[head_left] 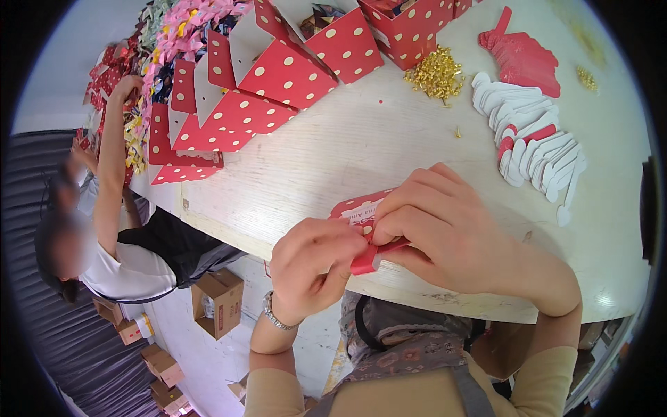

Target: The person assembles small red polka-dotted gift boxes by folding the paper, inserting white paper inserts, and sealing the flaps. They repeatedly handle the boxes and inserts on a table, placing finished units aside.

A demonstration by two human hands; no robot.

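Observation:
Close to the table's front edge, a small red paper box (363,208) with cream dots and a pale printed label is held between my two hands. My left hand (309,260) grips its near left side, fingers closed, a silver watch on the wrist. My right hand (441,229) pinches the box's right side, thumb and forefinger pressed together by a narrow red strip (393,245). The fingers cover much of the box, and whether a small fastener sits between them cannot be made out. A plain red flap (364,263) juts out toward me below the fingers.
Open red dotted boxes (278,73) line the table's far left side, some filled. Gold paper fasteners (436,73) lie piled behind my right hand. White card strips (535,132) and red card strips (524,59) fan out at right. A co-worker (125,257) reaches into wrapped packets at left.

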